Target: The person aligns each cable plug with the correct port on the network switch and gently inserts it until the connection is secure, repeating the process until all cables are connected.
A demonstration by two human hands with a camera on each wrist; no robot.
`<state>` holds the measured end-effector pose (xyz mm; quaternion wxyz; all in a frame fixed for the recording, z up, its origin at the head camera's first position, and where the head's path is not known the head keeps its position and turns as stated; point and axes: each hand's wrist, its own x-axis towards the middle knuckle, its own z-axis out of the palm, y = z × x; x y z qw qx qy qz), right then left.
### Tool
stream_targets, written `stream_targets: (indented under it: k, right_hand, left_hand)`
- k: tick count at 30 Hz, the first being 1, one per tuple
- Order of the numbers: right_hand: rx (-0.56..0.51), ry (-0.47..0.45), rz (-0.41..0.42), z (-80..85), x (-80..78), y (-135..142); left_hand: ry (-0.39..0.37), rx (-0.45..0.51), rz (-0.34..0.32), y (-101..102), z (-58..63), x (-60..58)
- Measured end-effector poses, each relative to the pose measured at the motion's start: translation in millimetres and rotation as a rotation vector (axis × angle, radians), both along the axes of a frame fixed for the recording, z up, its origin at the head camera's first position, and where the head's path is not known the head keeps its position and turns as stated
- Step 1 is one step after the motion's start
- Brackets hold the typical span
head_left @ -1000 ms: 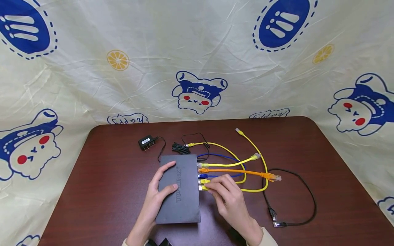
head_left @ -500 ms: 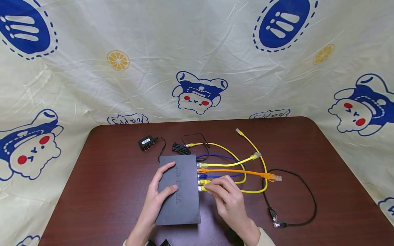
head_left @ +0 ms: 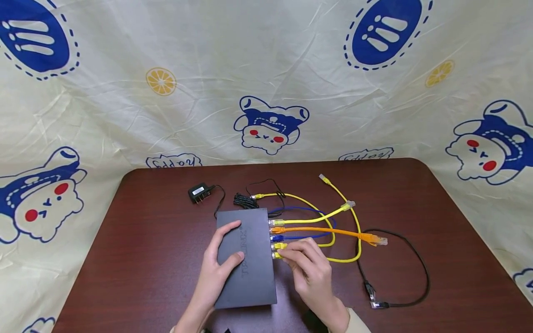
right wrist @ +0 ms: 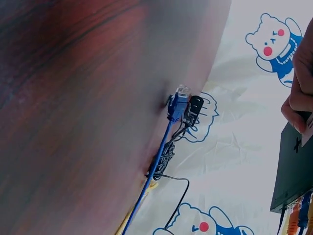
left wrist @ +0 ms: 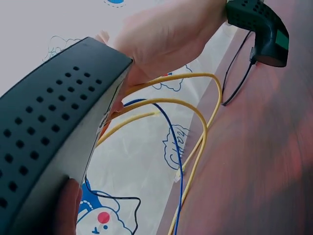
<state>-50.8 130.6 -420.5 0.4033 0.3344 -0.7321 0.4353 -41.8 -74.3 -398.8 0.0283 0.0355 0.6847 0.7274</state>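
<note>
My left hand [head_left: 214,266] grips a dark grey TP-Link network switch [head_left: 254,289] by its left side, thumb and a finger lying on its top. Ethernet cables run from the ports on its right side. At the nearest port, my right hand [head_left: 310,273] pinches a yellow Ethernet cable [head_left: 347,260] just behind its plug [head_left: 276,255]; the fingertips partly cover it. Farther along sit another yellow plug, a blue plug [head_left: 277,238], an orange cable [head_left: 320,229] and a pale yellow cable [head_left: 310,222]. The left wrist view shows the switch's vented side [left wrist: 54,112] raised off the table.
A black power adapter [head_left: 200,192] and its bundled cord [head_left: 245,200] lie behind the switch. A loose black Ethernet cable [head_left: 424,273] curves on the right of the brown table [head_left: 137,259]. Free cable ends spread across the back. A patterned sheet [head_left: 200,125] hangs behind.
The switch has shifted slightly right and its near edge a little toward me, with my left hand moving along. The orange cable's free end has moved right. My right hand keeps its pinch.
</note>
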Motion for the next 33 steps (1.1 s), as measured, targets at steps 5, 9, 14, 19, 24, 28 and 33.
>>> stream_targets:
  k: [5, 9, 14, 19, 24, 28, 33]
  right_hand:
    - [-0.004, 0.006, -0.006, -1.0, -0.8, 0.3]
    - [-0.001, 0.0, -0.014, -1.6, -2.3, 0.9]
    - [0.01, -0.026, 0.002, -3.1, -3.6, 2.4]
    - [0.023, -0.078, 0.012, -6.5, -3.0, 3.5]
    - [0.053, -0.136, -0.017, -7.5, 1.2, 5.5]
    - [0.082, -0.179, -0.024, -8.3, 4.4, 9.5]
    - [0.101, -0.222, -0.015, -10.2, 6.8, 18.0]
  left_hand:
    - [-0.012, -0.002, 0.001, 1.2, -0.5, -1.5]
    - [-0.023, 0.0, -0.001, 1.4, -1.8, -3.1]
    - [-0.023, -0.009, -0.003, -0.1, -2.8, -6.1]
    - [-0.01, 0.005, 0.004, -1.4, -6.1, -9.0]
    - [-0.025, 0.03, 0.012, 0.0, -12.1, -8.7]
    - [-0.032, 0.027, 0.016, 0.7, -13.9, -8.7]
    - [-0.035, 0.044, 0.024, 1.8, -16.8, -9.2]
